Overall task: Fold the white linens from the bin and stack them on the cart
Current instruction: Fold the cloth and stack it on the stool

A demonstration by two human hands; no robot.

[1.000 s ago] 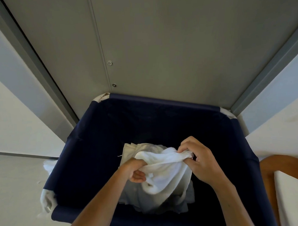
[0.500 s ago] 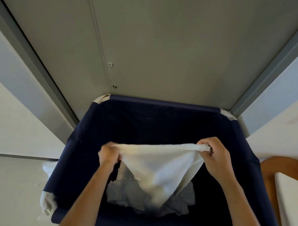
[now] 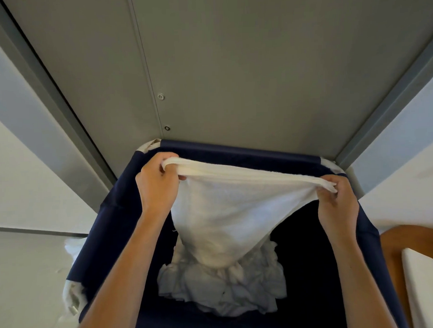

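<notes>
1. Head view, looking down into a deep navy-blue fabric bin, where a person holds a white terry-cloth towel stretched between both hands above the opening.
2. The left hand grips one bunched upper corner of the towel, fingers curled round the cloth and the thumb pressed against it, near the bin's far left corner.
3. The right hand pinches the opposite bunched corner between thumb and curled fingers, near the bin's right side.
4. The towel's top edge runs taut from hand to hand. Its body hangs down in a tapering shape into the bin.
5. The towel's lower end meets a crumpled pile of white linens on the bin's dark bottom; whether it touches the pile cannot be told.
6. More white cloth bulges outside the bin's left wall.
7. Behind the bin stands a flat grey panel bearing two small round metal fasteners.
8. At lower right, a curved brown wooden piece borders a flat white surface.
</notes>
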